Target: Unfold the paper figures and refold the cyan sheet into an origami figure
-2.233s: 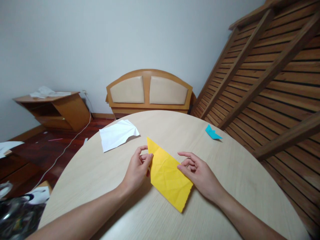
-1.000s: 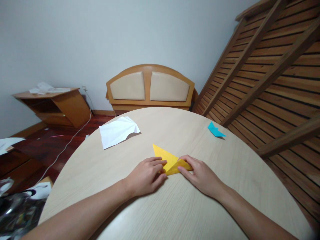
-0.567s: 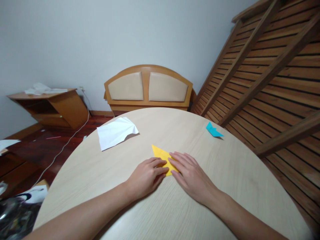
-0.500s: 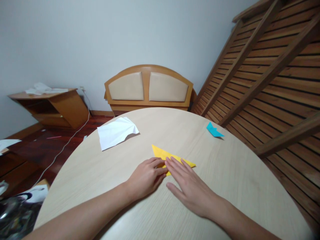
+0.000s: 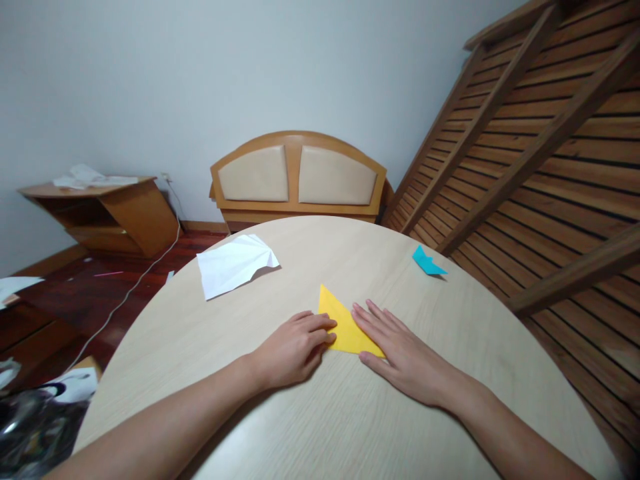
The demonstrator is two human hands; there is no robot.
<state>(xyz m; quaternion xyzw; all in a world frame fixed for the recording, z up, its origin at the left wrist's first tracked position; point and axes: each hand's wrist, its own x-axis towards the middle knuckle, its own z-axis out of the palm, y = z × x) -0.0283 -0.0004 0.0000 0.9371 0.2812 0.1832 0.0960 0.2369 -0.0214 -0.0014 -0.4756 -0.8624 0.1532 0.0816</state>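
Yellow paper, folded to a triangle, lies flat on the round table between both hands. The left hand pins its near edge with loosely curled fingertips; the right hand presses flat and open, apparently overlapping the right side. Uneven pressure could skew the crease or let the layers slide.

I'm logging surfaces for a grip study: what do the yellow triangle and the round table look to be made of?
Yellow triangle: thin matte paper, judging by its sharp folded edges and flat lie under the left hand and right hand.
Round table: pale wood-grain top with a low sheen, possibly laminate; the fine straight streaks suggest a printed or veneered surface.
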